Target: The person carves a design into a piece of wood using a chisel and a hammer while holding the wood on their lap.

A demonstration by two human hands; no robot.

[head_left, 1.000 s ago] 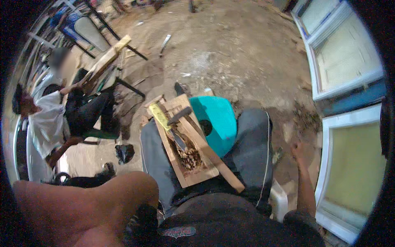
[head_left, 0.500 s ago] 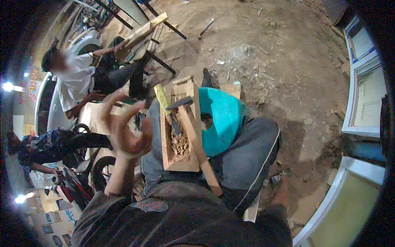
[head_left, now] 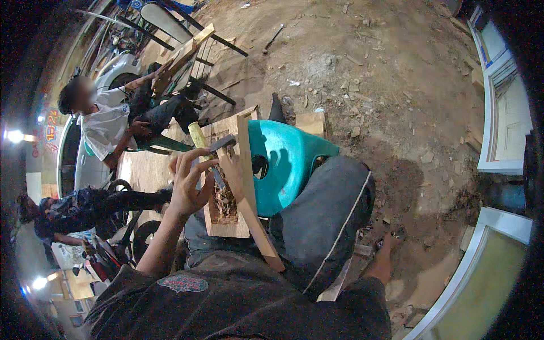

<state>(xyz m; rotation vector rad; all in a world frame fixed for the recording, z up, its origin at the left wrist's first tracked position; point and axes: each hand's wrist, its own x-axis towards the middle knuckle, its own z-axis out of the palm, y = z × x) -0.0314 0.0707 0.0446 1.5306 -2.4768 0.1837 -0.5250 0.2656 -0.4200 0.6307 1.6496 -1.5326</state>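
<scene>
A wooden block (head_left: pixel 243 141) with a hollowed recess rests between my legs, tilted against a teal plastic stool (head_left: pixel 294 153). Wood chips (head_left: pixel 224 207) lie in the recess. A hammer (head_left: pixel 249 212) with a dark head and wooden handle lies across the block. Beside it is a chisel (head_left: pixel 196 135) with a yellow handle, its blade down in the recess. My left hand (head_left: pixel 191 178) is at the block's left side, fingers apart and curved, close to the chisel and the hammer head. My right hand (head_left: pixel 387 242) hangs low beside my right leg; its fingers are too unclear to read.
On the left a person in a white shirt (head_left: pixel 110 122) sits with a long piece of wood (head_left: pixel 190 48). Another person stands by a motorbike (head_left: pixel 102 252). White-framed panels (head_left: pixel 501 107) line the right. A metal tool (head_left: pixel 273 38) and debris lie on the dirt floor.
My left hand has come down from above the left side toward the chisel and hammer. The view has shifted, so block and stool appear further left. The hammer still lies across the block.
</scene>
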